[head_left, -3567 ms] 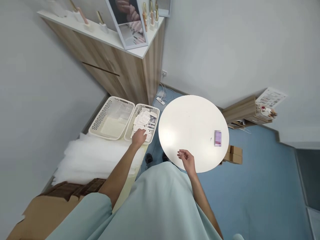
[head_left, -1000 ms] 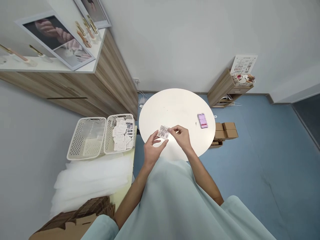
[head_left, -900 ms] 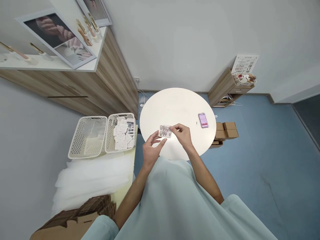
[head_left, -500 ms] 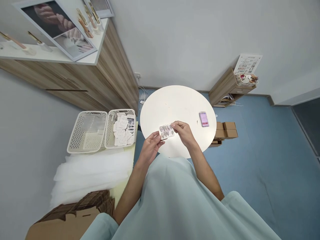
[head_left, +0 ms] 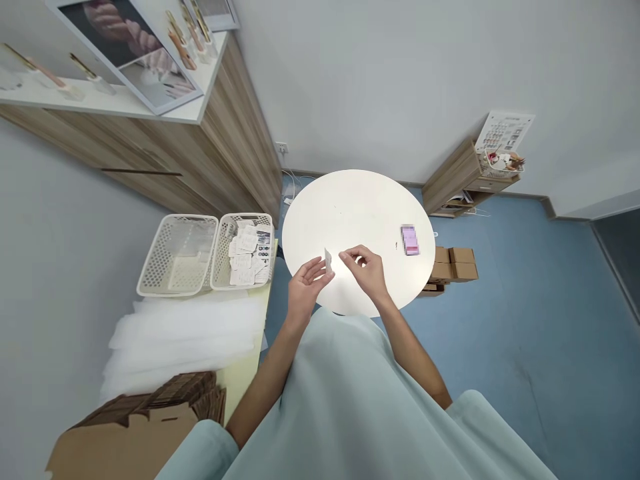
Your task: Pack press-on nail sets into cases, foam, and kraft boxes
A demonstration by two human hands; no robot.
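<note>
Card (head_left: 328,260) is held up over the near part of the counter (head_left: 350,207), seen almost edge-on, so its faces barely show. The left hand (head_left: 304,292) grasps it between thumb and fingers. The right hand (head_left: 367,272), also over the near part of the counter, is just beside the card but apart from it, thumb and forefinger drawn together; whether they pinch anything is too small to tell. Toward the counter's right edge lies a blurred purple item (head_left: 410,240), and a tiny dark bit (head_left: 397,245) sits between it and the counter's middle. Left of the counter, two white baskets (head_left: 243,288) stand side by side; the one nearer the counter holds a loose pile of papers (head_left: 243,257). Brown boxes (head_left: 463,263) are stacked just right of the counter.
</note>
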